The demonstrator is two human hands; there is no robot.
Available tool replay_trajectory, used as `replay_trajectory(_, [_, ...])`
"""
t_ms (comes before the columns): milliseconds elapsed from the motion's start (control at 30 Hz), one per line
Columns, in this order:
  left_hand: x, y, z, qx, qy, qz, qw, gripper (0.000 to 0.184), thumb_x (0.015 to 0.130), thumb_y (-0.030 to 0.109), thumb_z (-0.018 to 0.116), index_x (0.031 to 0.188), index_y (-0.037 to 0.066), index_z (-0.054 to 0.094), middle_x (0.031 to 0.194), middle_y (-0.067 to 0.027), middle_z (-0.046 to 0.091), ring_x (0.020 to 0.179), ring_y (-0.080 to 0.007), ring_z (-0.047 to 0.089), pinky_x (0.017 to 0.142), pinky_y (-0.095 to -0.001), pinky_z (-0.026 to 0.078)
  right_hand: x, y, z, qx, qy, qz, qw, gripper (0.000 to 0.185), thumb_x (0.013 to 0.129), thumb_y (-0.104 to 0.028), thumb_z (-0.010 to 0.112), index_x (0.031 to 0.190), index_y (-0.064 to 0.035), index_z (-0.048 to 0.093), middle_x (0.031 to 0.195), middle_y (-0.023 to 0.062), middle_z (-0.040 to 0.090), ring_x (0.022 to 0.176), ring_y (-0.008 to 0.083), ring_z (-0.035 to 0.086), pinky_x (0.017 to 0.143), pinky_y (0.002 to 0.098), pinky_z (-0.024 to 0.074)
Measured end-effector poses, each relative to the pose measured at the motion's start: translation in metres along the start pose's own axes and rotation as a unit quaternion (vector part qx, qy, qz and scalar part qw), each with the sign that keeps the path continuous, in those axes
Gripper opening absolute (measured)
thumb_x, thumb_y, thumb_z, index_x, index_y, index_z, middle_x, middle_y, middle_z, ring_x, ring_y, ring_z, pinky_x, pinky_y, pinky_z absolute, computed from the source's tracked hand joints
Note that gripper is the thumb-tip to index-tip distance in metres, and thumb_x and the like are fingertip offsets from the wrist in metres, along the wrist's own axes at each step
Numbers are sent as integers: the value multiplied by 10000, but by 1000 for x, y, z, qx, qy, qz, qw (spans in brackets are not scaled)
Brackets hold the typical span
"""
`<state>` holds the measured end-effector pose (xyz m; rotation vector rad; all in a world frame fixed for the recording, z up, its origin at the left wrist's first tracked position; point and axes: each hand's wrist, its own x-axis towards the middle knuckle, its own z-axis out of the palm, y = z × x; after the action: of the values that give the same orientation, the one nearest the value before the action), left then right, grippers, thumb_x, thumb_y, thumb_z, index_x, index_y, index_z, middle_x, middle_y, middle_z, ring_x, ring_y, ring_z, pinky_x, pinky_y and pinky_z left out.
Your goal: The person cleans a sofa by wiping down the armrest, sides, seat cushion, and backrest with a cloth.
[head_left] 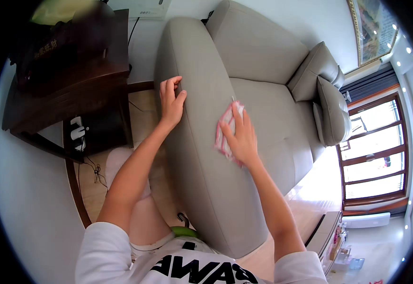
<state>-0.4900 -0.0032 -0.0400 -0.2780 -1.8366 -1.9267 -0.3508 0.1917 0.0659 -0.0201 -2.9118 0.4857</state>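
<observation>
A pink-and-white striped cloth (225,130) lies against the inner side of the grey sofa's armrest (194,128). My right hand (242,137) presses on the cloth from above, and cloth edges show around the fingers. On the armrest's outer edge rests my left hand (172,102), its fingers loosely bent and the thumb apart, with nothing in it. The sofa seat (272,113) lies just beyond my right hand.
A dark wooden table (69,94) stands left of the sofa, with a white device (77,132) and loose cables below it. Cushions (332,111) lean at the sofa's far end. Something green with a dark hook (183,230) is by my waist.
</observation>
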Motion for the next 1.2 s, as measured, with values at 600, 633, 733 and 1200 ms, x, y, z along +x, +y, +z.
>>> replay_trajectory(600, [-9, 6, -19, -146, 0, -212, 966, 287, 930, 80, 553, 1195, 23, 647, 1150, -107, 576, 1010, -185, 579, 930, -321, 472, -30, -88, 4, -179, -60, -92, 978, 788, 882, -394, 690, 1575, -187, 379, 1631, 288, 206, 1463, 591, 187, 1164, 708, 151])
replay_trajectory(633, [-6, 7, -19, -144, 6, -217, 966, 279, 931, 83, 556, 1188, 23, 650, 1148, -105, 576, 1008, -187, 581, 929, -321, 473, -13, -91, 11, -184, -49, -111, 975, 774, 879, -379, 694, 1568, -194, 393, 1629, 283, 214, 1459, 589, 199, 1162, 708, 163])
replay_trajectory(733, [-5, 5, -15, -129, 33, -169, 977, 247, 937, 95, 562, 1154, 22, 654, 1136, -105, 579, 1012, -197, 586, 919, -322, 476, 33, -93, 32, -184, -1, -172, 968, 737, 879, -387, 670, 1543, -175, 429, 1605, 269, 286, 1437, 586, 248, 1138, 726, 196])
replay_trajectory(1200, [-55, 65, -19, -38, 11, 127, 991, 469, 1041, 343, 405, 1338, 17, 565, 1427, -188, 473, 1350, -348, 432, 1164, -419, 293, 77, -76, 88, -178, 49, -324, 928, 682, 906, -269, 579, 1499, 33, 430, 1608, 222, 360, 1499, 432, 294, 1238, 555, 170])
